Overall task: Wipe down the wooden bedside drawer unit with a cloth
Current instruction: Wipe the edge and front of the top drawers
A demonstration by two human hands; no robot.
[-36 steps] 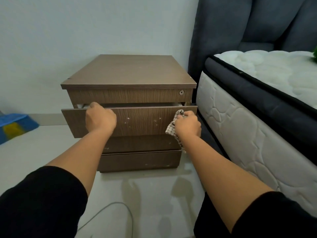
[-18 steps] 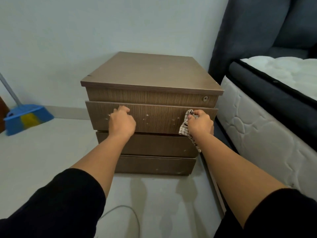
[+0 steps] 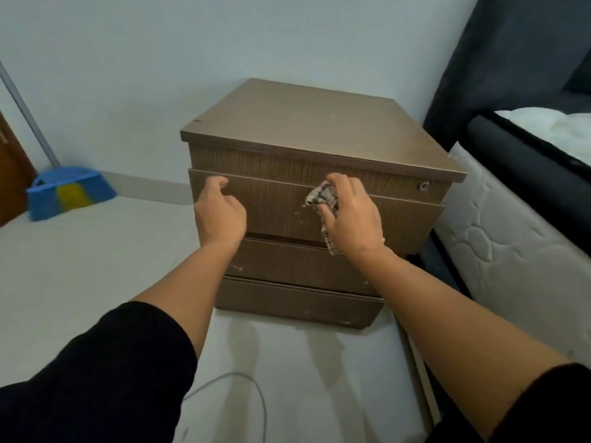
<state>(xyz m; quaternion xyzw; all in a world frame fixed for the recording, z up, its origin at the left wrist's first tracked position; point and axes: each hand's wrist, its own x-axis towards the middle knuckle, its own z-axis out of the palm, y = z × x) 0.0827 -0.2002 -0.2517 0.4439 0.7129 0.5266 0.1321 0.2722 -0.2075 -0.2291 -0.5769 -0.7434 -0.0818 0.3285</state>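
Head view: drawer unit point(image 3: 307, 129) on floor between wall and bed point(image 3: 511, 238). Right hand point(image 3: 351, 215) bunches checked cloth point(image 3: 323, 199) against top drawer front point(image 3: 275, 206). Left hand point(image 3: 219, 215) loosely curled, empty, possibly touching drawer's upper edge. Broom point(image 3: 68, 193) far left

The drawer unit point(image 3: 307, 129) is finished in brown wood-grain laminate, matt with a faint sheen on top; pale specks are seen on its drawer fronts. A small metal lock point(image 3: 423, 186) is set in it. The cloth point(image 3: 323, 199) is woven and checked. The mattress point(image 3: 511, 251) is covered in quilted white fabric. The broom point(image 3: 68, 193) is of blue plastic.
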